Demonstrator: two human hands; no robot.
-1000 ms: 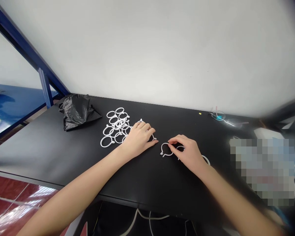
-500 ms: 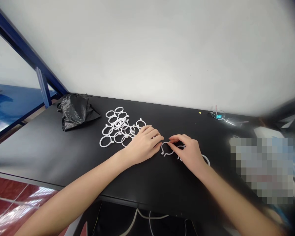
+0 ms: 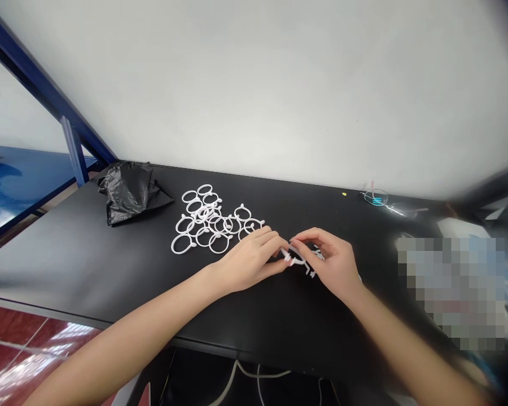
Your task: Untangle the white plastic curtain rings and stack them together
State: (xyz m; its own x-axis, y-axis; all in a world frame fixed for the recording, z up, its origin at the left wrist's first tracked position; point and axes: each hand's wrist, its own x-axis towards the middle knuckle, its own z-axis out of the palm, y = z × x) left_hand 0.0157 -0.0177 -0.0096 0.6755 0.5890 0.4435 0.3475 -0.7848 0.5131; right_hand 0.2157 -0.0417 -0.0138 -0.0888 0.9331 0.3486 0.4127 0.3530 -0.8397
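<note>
My left hand (image 3: 249,258) and my right hand (image 3: 332,262) meet over the middle of the black table (image 3: 68,265). Both pinch one white plastic ring (image 3: 295,257), which is lifted and tilted between the fingertips. More white rings show under my right hand, partly hidden by it. A pile of several white rings (image 3: 209,221) lies flat just left of my left hand.
A crumpled black plastic bag (image 3: 129,189) sits at the table's back left. A small clear item with a blue mark (image 3: 376,198) lies near the wall at the back right. A blue metal frame (image 3: 74,148) stands left. Cables (image 3: 254,376) hang under the front edge.
My left hand left the ring pile and moved right to meet my right hand. The ring that lay flat is now gripped by both hands and raised.
</note>
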